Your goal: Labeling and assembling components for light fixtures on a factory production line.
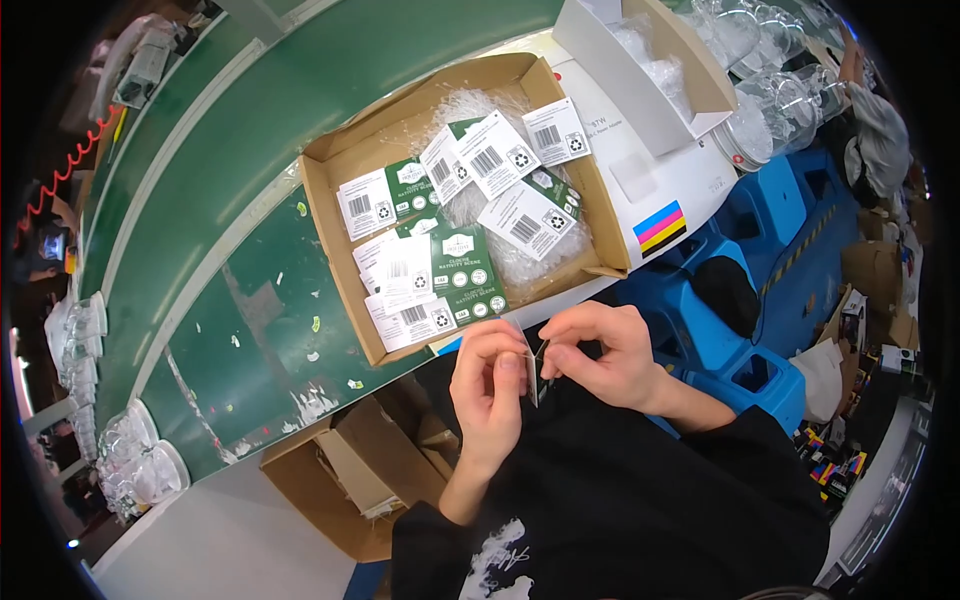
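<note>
In front of my chest I hold a small card tag, seen nearly edge-on. My left hand grips its left side, thumb pressed against the fingers. My right hand pinches at its right edge with thumb and forefinger; whether a thin string or loop lies in that pinch is too small to make out. Just beyond my hands, a shallow cardboard box rests on the bench. Several green-and-white card tags with barcodes lie in it, over a heap of clear thin plastic strands.
The green bench has scraps and worn patches. A white carton holding clear plastic stands at back right, near clear domed containers. More clear containers line the left edge. Blue plastic stools stand right; an open cardboard box sits below the bench.
</note>
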`<state>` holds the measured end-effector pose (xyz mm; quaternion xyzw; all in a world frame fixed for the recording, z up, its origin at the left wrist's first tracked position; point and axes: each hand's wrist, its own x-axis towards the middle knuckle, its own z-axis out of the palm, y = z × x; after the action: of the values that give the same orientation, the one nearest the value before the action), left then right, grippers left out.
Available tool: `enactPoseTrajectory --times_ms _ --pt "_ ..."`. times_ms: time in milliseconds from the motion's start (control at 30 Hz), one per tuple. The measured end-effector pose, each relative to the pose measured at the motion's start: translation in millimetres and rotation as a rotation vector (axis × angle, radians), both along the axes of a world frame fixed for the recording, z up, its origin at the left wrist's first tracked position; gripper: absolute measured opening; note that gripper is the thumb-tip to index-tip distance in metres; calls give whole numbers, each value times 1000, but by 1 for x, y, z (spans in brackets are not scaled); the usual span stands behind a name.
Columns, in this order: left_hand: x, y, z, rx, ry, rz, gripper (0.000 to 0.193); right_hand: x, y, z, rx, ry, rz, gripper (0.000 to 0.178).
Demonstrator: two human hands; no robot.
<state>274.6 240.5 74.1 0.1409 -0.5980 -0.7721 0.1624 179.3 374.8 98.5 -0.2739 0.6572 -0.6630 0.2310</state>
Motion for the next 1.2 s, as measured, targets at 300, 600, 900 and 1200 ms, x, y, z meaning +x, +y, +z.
enactPoseTrajectory --times_ms 300,600,900,1200 --pt "2 -2 7 142 23 -65 11 8 4 -6 -96 -111 -2 11" --pt "8 -6 7 168 -11 -125 15 10 4 -8 -163 -142 72 10" --pt "8 1 5 -60 -3 2 31 9 6 -8 -151 -198 41 12" --pt "8 -5 10 -141 -44 -85 40 9 4 -8 -95 -188 19 9"
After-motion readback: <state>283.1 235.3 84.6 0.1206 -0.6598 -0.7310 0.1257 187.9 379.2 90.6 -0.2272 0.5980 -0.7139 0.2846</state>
